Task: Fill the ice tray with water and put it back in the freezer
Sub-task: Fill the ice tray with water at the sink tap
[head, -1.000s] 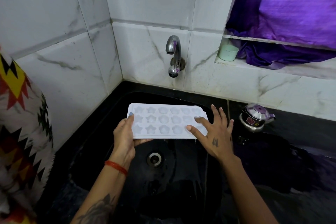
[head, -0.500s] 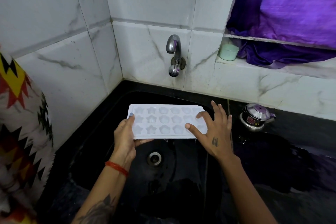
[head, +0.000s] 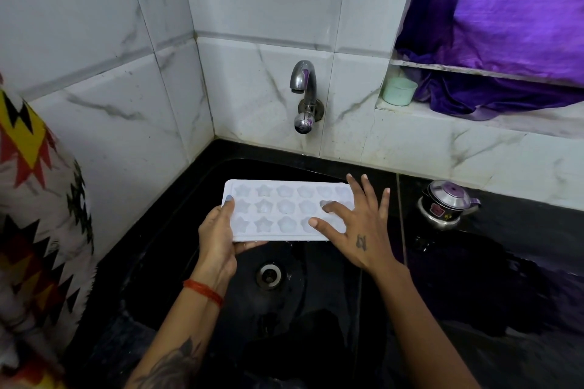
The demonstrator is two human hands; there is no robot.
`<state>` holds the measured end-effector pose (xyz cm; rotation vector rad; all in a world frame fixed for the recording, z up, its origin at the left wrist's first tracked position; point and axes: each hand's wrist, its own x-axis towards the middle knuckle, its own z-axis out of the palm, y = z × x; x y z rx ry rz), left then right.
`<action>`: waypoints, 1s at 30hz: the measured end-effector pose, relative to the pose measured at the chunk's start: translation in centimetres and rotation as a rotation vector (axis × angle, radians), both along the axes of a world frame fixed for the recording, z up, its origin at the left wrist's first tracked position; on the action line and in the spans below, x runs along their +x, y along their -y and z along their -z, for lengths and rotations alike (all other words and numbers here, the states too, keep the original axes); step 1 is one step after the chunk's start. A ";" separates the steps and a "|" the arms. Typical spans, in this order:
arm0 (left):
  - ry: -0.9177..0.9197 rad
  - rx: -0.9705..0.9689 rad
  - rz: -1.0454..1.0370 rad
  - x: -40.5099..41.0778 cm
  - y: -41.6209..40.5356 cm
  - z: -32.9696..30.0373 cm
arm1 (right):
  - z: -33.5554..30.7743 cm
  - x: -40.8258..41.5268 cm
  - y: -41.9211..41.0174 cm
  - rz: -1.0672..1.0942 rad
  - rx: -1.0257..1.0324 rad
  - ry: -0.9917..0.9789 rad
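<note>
Left hand (head: 218,230) is clamping the tray's (head: 278,210) left end, thumb on top, holding it level over the sink (head: 177,230), below the tap (head: 303,95). Right hand (head: 357,224) is resting on the right end, fingers spread. One-sided grip: filling could be tipping it, spilling water.

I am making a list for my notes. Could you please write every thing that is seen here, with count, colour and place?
tray: 1, white, held over the sink
sink: 1, black, below the tap
tap: 1, chrome, on the back wall
drain: 1, metal, sink bottom
cup: 1, pale green, on the ledge, right of the tap
cloth: purple, upper right
pot: 1, steel with lid, counter at right
patterned fabric: 1, white, yellow, red and black, left edge
left hand: grips the tray's left end
right hand: fingers spread, over the tray's right end
</note>
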<state>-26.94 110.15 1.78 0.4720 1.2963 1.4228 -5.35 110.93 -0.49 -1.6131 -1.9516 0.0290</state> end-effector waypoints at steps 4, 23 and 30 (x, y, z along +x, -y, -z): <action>0.000 0.004 0.002 0.0 0.1 0.0 | 0.1 0.0 0.0 0.007 0.010 -0.011; 0.004 0.013 0.001 0.1 0.1 -0.1 | -0.2 0.2 0.3 0.042 -0.054 0.065; 0.002 0.016 -0.001 0.1 0.0 -0.1 | -0.6 0.3 0.2 0.027 -0.091 0.033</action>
